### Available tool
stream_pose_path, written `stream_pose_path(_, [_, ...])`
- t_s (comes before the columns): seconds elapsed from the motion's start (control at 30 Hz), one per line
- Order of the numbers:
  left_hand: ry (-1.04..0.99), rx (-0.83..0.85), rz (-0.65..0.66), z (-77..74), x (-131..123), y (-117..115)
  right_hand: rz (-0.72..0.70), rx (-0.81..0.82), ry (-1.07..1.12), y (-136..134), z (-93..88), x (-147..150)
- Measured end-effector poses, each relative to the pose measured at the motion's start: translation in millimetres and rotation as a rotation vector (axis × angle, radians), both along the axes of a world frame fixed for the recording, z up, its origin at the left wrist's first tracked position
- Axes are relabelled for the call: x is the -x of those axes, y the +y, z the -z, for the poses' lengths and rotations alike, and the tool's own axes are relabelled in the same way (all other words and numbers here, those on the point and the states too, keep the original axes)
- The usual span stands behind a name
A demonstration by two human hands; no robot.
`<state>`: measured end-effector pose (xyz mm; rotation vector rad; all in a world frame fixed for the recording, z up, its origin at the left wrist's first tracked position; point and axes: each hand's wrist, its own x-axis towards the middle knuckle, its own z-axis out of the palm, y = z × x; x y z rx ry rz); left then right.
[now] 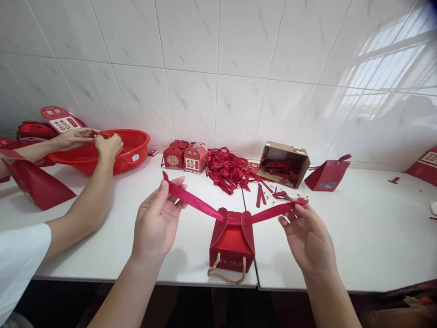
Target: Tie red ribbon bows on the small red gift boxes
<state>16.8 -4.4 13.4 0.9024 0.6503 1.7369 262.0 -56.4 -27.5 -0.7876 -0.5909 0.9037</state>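
Note:
A small red gift box (232, 248) stands near the table's front edge, its rope handle (228, 279) hanging over the front. A red ribbon (196, 202) runs through the holes in the box's two upper flaps. Between thumb and fingers, my left hand (157, 221) pinches one end, up and to the left of the box. The other end is pinched by my right hand (309, 232) on the right. Both halves of the ribbon are stretched fairly straight, and neither hand touches the box.
At left, a co-worker's hands (109, 146) work over a red basin (133, 157). Along the wall stand small red boxes (195, 159), a heap of ribbons (227, 168), a cardboard box (303, 159) with dark red strips, and a red bag (327, 176). Loose strips (261, 195) lie in front.

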Motion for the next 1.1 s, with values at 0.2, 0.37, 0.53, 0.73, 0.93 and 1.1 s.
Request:
stream_pose_path(0.2, [0.231, -0.180, 0.014, -31.5, -14, 9, 0.011, -0.137, -0.386, 14, -44.4, 5])
stream_pose_path(0.37, [0.349, -0.248, 0.107, -50.8, -30, 10, -0.029, -0.214, -0.559, 23, -73.4, 14])
stream_pose_path(0.53, [0.453, -0.336, 0.187, -66.4, -42, 6, -0.123, -0.286, -0.532, 28, -95.4, 21])
stream_pose_path(0.73, [0.439, -0.364, 0.194, -80.2, -50, 3, -0.101, -0.330, -0.533, 27, -106.4, 23])
stream_pose_path(0.93, [0.471, -0.378, 0.217, -79.6, -55, 3, -0.071, -0.336, -0.575, 21, -111.2, 21])
stream_pose_path(1.1, [0.507, -0.392, 0.202, -75.6, -57, 5, -0.080, -0.323, -0.535, 23, -117.3, 21])
